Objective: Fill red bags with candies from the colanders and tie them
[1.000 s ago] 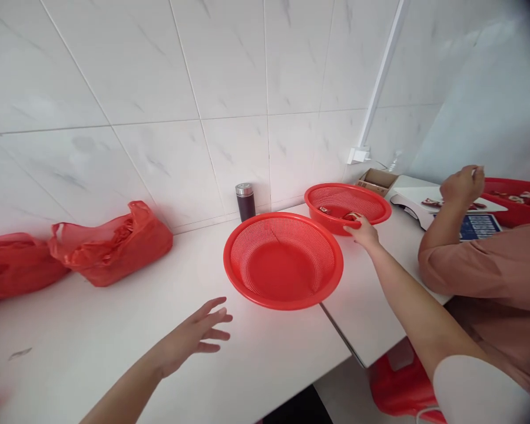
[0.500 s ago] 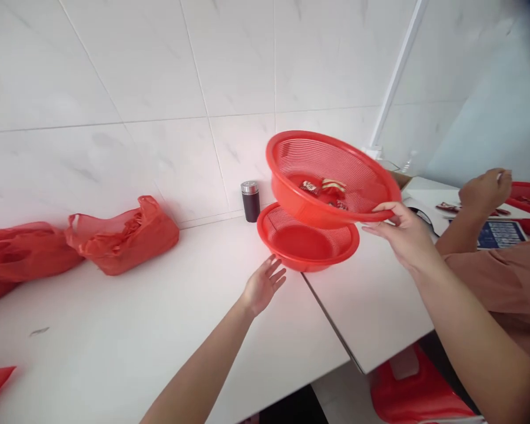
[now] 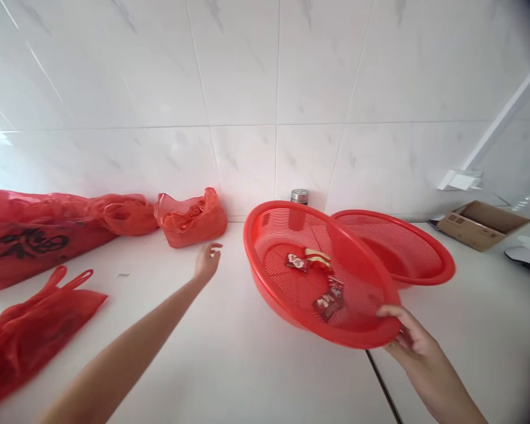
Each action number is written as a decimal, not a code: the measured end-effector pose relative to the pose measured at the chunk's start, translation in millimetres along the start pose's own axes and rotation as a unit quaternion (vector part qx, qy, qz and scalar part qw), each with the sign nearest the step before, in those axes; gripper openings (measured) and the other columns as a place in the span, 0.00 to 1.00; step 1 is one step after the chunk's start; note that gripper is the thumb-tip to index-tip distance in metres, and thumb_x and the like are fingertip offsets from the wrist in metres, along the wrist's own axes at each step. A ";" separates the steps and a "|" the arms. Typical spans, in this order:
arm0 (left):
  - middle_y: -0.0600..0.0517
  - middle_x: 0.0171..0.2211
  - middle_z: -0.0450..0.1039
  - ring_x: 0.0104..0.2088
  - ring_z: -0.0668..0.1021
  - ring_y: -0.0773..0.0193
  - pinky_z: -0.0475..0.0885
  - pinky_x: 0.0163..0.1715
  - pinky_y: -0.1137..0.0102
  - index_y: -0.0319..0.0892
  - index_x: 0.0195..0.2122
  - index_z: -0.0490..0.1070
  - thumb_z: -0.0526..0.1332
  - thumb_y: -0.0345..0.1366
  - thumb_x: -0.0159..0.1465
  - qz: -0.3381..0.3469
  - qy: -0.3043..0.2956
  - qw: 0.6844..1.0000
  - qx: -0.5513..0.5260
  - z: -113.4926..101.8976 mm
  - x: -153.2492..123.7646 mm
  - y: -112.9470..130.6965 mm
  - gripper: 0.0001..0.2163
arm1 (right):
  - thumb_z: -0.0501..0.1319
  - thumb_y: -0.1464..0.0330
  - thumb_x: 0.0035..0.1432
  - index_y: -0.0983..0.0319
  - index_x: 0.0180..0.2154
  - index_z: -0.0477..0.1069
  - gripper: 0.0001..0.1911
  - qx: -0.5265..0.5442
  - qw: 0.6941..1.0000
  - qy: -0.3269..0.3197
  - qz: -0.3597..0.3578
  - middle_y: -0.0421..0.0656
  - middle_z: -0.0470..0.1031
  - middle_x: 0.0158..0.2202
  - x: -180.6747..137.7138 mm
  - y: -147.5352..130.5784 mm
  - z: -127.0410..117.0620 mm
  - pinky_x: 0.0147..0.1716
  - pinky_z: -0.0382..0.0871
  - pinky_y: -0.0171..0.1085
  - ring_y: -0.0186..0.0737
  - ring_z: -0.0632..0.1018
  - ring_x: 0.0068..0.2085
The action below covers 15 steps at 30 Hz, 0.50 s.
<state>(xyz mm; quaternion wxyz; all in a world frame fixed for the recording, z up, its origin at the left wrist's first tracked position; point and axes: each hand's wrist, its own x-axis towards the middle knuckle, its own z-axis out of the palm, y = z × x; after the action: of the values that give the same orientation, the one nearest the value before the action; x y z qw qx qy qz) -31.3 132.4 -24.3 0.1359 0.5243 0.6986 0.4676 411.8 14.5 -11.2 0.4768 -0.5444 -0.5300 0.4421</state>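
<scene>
- In the head view, the right hand point(image 3: 400, 327) had its grip on the rim of a round red basket point(image 3: 353, 259); so far as could be judged, getting hold of it was done, while standing it level was not.
- A dark packet point(image 3: 295, 262), a pale-banded packet point(image 3: 318, 259) and other dark packets point(image 3: 329, 303) lay inside the basket, none of them in a hand.
- The left hand point(image 3: 208, 259) held nothing; its grip was fairly wide, fingers loosely bent, near a small red bag point(image 3: 198, 227) at the desk's far edge.
- The basket was over the middle of the desk point(image 3: 229, 365), its right end beside the dark seam point(image 3: 382, 383); whether its base touched the surface could not be told.
- It was tilted, its mouth facing up and toward the camera. Being round, it had no true long axis; the rim showed as an oval running from the desk's far-left side toward its near-right side.
- A second red basket point(image 3: 441, 265) stood upright behind it to the right, near the desk's far edge, partly hidden by it.
- A flask point(image 3: 299, 195) showed its top at that edge, behind the held basket.
</scene>
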 end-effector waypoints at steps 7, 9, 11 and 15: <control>0.45 0.67 0.51 0.67 0.49 0.42 0.47 0.62 0.43 0.46 0.53 0.71 0.59 0.27 0.62 0.070 0.103 0.968 0.217 -91.9 72.8 -24.2 0.18 | 0.68 0.51 0.42 0.56 0.45 0.67 0.29 -0.052 0.985 0.161 0.037 0.43 0.73 0.46 3.9 48.0 29.9 0.39 0.73 0.38 0.47 0.76 0.46; 0.42 0.67 0.51 0.66 0.49 0.38 0.47 0.60 0.38 0.44 0.57 0.68 0.62 0.28 0.60 0.040 0.109 0.959 0.259 -106.0 84.5 -30.1 0.22 | 0.66 0.50 0.43 0.56 0.46 0.66 0.30 -0.048 0.980 0.188 0.037 0.44 0.71 0.50 3.5 54.8 42.1 0.42 0.72 0.39 0.48 0.75 0.49; 0.41 0.62 0.60 0.62 0.60 0.41 0.55 0.57 0.40 0.42 0.55 0.68 0.63 0.33 0.61 -0.005 0.090 0.953 0.290 -117.5 95.0 -35.0 0.20 | 0.66 0.50 0.44 0.56 0.50 0.66 0.32 -0.039 0.978 0.200 0.038 0.45 0.69 0.53 3.0 55.0 50.3 0.42 0.72 0.40 0.49 0.74 0.51; 0.45 0.52 0.70 0.50 0.74 0.54 0.71 0.49 0.52 0.40 0.53 0.68 0.60 0.41 0.65 -0.064 0.030 0.950 0.305 -139.9 113.5 -34.9 0.17 | 0.68 0.54 0.45 0.53 0.59 0.59 0.40 0.010 0.978 0.205 0.031 0.45 0.64 0.59 -7.4 47.5 65.9 0.40 0.73 0.39 0.49 0.74 0.52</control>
<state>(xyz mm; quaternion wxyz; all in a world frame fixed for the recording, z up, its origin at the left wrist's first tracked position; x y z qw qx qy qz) -194.5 158.1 55.6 -0.0222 0.4804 0.8439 0.2379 353.8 11.2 -68.5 0.5671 -0.6345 -0.3994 0.3410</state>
